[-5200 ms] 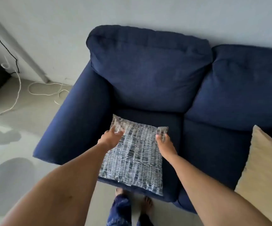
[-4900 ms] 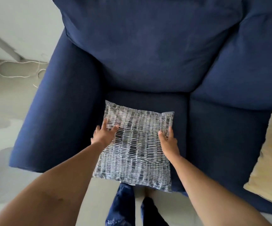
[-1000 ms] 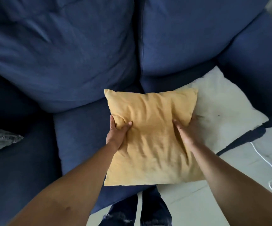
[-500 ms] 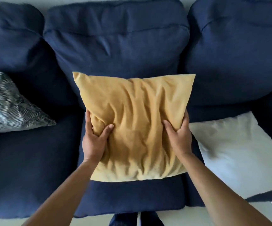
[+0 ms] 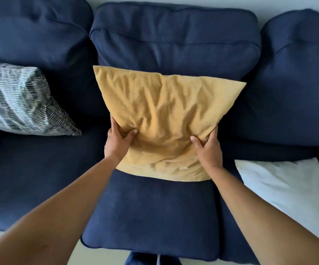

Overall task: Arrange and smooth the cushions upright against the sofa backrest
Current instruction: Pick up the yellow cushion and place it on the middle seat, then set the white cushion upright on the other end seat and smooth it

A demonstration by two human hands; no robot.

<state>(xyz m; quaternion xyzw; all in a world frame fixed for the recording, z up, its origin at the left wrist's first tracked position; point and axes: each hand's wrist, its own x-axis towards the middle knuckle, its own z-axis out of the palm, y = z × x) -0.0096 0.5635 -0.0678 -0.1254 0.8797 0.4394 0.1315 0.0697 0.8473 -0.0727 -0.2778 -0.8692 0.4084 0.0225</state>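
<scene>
Yellow cushion (image 5: 166, 119): stands on the middle seat cushion (image 5: 151, 217), upper edge leaning on the middle back cushion (image 5: 174, 39); tilted slightly, left top corner higher than right; fabric heavily creased, worst at the lower half. Left hand (image 5: 117, 144) clamped on the cushion's lower left edge, thumb on the front face, fingers wrapped behind. Right hand (image 5: 209, 150) clamped on the lower right edge, same grip, thumb in front. Both forearms extend up from the bottom of the frame. Patterned grey-and-white cushion (image 5: 18, 100): to the left, propped at an angle against the left back cushion (image 5: 34, 35), one corner pointing down onto the left seat; well apart from the yellow one. White cushion (image 5: 287, 190): to the right, lying flat on the right seat below the right back cushion (image 5: 296, 77), near the right forearm but not touching the yellow cushion. Sofa upholstery dark blue throughout
</scene>
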